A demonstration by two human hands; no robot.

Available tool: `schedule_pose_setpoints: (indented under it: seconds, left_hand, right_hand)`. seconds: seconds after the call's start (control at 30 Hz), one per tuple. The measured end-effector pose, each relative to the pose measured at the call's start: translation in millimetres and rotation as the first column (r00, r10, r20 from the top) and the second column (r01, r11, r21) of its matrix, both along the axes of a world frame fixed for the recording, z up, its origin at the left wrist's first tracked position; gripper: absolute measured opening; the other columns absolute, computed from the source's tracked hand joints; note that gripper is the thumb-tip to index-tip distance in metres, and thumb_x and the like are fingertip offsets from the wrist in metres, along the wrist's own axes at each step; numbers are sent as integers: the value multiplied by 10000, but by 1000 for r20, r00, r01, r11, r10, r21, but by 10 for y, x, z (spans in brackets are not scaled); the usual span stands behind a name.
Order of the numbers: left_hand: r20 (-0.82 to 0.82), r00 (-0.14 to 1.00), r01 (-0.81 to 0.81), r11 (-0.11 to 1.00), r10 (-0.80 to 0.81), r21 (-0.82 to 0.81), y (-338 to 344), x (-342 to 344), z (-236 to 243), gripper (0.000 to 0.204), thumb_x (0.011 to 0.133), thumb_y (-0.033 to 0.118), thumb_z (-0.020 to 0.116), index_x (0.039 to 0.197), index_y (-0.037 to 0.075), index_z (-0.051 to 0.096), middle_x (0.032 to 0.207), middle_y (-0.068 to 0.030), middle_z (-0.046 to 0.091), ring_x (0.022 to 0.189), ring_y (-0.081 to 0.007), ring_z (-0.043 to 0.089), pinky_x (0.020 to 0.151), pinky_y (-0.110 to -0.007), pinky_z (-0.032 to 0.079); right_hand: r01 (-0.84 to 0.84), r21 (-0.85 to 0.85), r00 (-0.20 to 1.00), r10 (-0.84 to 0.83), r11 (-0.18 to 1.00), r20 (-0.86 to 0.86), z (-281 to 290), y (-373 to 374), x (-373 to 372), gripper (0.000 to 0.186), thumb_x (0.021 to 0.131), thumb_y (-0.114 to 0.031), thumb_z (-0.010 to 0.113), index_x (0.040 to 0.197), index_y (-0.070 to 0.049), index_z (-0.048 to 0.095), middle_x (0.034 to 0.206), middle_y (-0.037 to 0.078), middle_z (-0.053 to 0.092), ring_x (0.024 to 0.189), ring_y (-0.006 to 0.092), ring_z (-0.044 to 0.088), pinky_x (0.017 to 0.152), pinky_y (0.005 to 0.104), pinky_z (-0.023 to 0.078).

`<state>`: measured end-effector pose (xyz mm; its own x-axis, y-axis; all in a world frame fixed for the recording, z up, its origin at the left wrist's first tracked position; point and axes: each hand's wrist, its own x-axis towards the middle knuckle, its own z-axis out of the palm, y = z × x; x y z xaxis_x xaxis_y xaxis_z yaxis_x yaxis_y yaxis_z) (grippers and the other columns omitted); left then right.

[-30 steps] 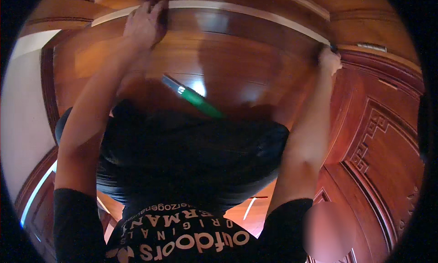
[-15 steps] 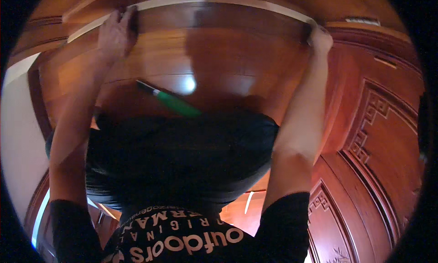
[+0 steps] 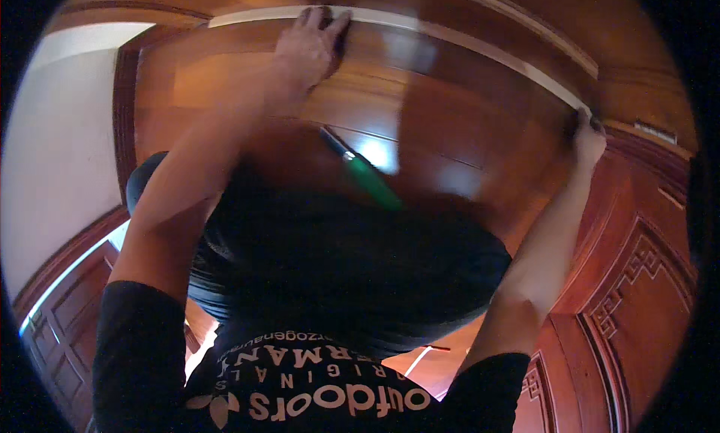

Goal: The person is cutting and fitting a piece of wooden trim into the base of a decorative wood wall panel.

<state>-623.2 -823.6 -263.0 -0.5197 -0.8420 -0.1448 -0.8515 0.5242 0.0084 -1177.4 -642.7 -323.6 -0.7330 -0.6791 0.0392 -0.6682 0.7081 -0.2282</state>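
A long, thin pale strip (image 3: 480,46) lies across the glossy brown wooden floor in front of me. My left hand (image 3: 307,49) reaches to its left part, fingers apart and fingertips on the strip. At the strip's right end is my right hand (image 3: 590,140), its fingers curled in against it and partly hidden. Between my forearms, close to my dark clothing, rests a slim tool with a green handle (image 3: 373,184), a metal collar and a dark shaft; neither hand touches it. Its exact kind cannot be made out.
Carved reddish wooden panels (image 3: 637,283) stand along the right. A wooden ledge (image 3: 525,20) runs beyond the strip. On the left are a pale wall (image 3: 75,125) with dark trim and a panelled door (image 3: 71,313). A small vent-like plate (image 3: 656,133) sits at the far right.
The view has turned, so the strip, both hands and the green-handled tool appear farther right. Both hands keep to about the same parts of the strip.
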Motion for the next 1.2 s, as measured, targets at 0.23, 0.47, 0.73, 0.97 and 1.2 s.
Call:
schedule_pose_setpoints:
  seconds: [0.23,0.47,0.73,0.97,1.2]
  left_hand:
    - [-85,996,-38,998,33,-59,-107,388,45,701,916,333,654,1548,152,412,1461,-192,513,1342,-397,520,1106,-519,444]
    - [-16,909,-417,905,417,-83,-582,1248,-212,687,982,540,533,1532,145,416,1506,-189,486,1391,-364,493,1109,-603,410]
    - [412,893,198,980,-178,-5,-1453,2624,-401,403,1004,495,559,1386,373,602,1661,-17,340,1477,-344,403,1128,-649,421]
    - [524,845,19,986,-104,165,-1125,2021,29,739,992,497,579,1626,267,274,1666,-72,319,1496,-393,357,1170,-616,368]
    - [235,969,65,996,-75,53,-1086,2672,-16,722,1025,463,531,1647,255,228,1672,-98,305,1498,-388,358,1159,-620,353]
  right_hand:
    - [86,-37,990,-82,996,114,-10,16,-74,728,886,-621,688,1253,7,696,1277,250,689,1208,407,638,1026,460,482]
    - [-63,194,967,108,979,-232,161,-157,596,562,971,-518,593,1208,-22,709,1164,239,727,1119,434,677,973,512,521]
    - [-481,8,877,481,877,22,852,-908,2324,404,1005,-360,594,1203,-21,692,1246,246,684,1183,397,649,1002,484,525]
    - [-791,-164,611,746,590,-265,551,-634,2511,354,955,-164,654,1279,-21,651,1327,183,650,1242,374,610,1084,451,493]
    - [-814,-177,581,778,553,-240,467,-619,2552,393,921,-57,551,1296,30,628,1350,239,613,1263,425,579,1092,489,467]
